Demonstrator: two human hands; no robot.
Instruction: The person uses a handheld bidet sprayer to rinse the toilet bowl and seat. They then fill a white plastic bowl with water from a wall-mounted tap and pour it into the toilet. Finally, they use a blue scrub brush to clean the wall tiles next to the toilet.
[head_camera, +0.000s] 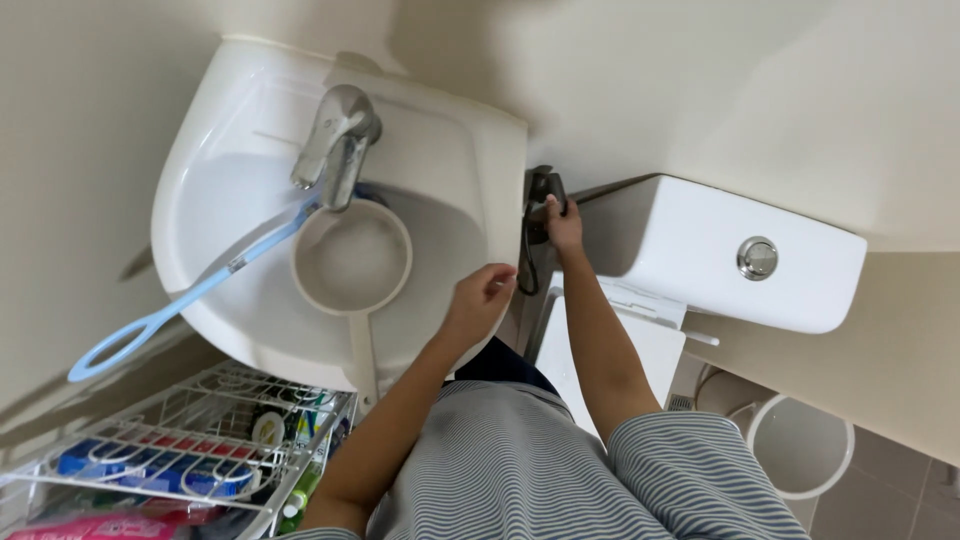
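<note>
Right hand (563, 222) is up at the dark spray handle (543, 190) on the wall, in the gap between the sink (480, 150) and the toilet tank (700, 250). Fingers are closed around its lower part; looks like a grip, though the thumb side is hidden. Handle's long axis runs roughly vertical along the wall, with its hose (526, 262) dropping straight down below the hand.

Left hand (480, 298) holds nothing: fingers loosely curled, resting at the sink's front-right rim (touching or just over it, can't tell which).

Key relation: the handle lies forward and slightly right of the body, right arm fully extended to it, so the right hand is on it and the left sits well short, down and to the left.

In the basin: a round white ladle (352, 258) under the chrome tap (338, 140), and a light blue long-handled brush (190, 295) leaning out over the left rim. Wire rack (180, 440) with bottles lower left, white bucket (800, 445) on the floor lower right.
</note>
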